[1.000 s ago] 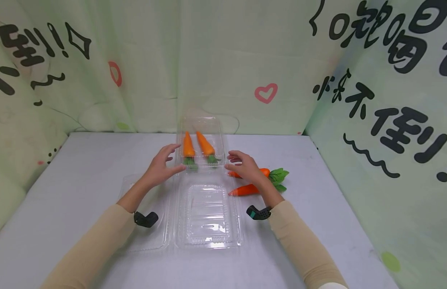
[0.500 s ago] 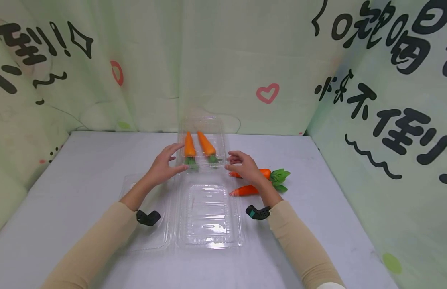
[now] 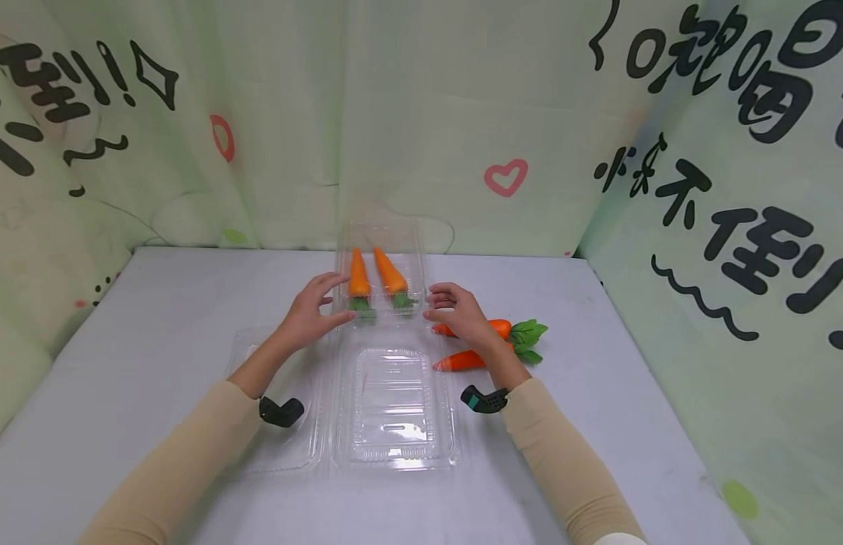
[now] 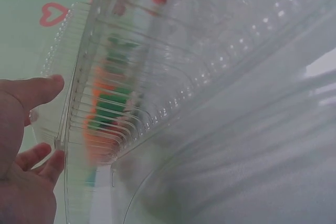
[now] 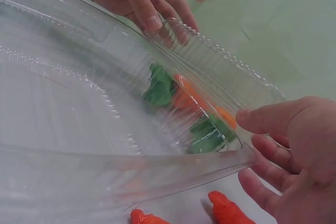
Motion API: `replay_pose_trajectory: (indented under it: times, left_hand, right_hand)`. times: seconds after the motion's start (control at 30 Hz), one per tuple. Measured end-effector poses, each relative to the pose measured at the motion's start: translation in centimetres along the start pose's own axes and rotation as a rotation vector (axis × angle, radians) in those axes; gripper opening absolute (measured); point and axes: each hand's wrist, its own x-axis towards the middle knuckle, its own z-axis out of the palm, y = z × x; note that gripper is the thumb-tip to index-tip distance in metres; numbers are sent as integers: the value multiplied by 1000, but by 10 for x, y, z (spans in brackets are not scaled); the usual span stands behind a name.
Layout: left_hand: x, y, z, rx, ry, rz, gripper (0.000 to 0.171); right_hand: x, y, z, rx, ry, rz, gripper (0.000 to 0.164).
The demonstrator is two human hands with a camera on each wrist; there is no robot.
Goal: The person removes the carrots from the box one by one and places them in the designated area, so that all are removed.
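A clear plastic clamshell box [image 3: 409,236] stands at the far side of the table, two orange carrots [image 3: 390,274] lying inside with green tops toward me. At its left side my left hand [image 3: 312,310] holds the edge, thumb in front and fingers behind; the left wrist view shows the thumb [image 4: 44,88] beside the ribbed wall. My right hand [image 3: 462,314] grips the right corner, its thumb [image 5: 265,118] over the rim and fingers below. Nearer me lies a ribbed clear tray [image 3: 394,401] with nothing in it. Green leaves [image 5: 157,87] show through the plastic.
Two red-orange carrots [image 3: 462,359] with leaves [image 3: 527,331] lie on the white table [image 3: 163,341], under and right of my right hand. Another clear plastic piece [image 3: 281,446] lies flat at left. A printed curtain [image 3: 415,113] stands behind the table.
My left hand has shifted slightly to the right, closer to the box's side. The right hand, the box and the carrots look the same.
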Motion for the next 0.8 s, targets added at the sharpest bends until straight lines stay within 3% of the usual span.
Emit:
replay_pose_trajectory:
  times: [0.3, 0.8]
  left_hand:
    - [0, -1, 1, 3, 7, -1, 63]
    - [0, -2, 2, 4, 16, -21, 62]
  right_hand:
    - [1, 0, 2, 7, 8, 35, 43]
    - [0, -2, 1, -111, -13, 21, 33]
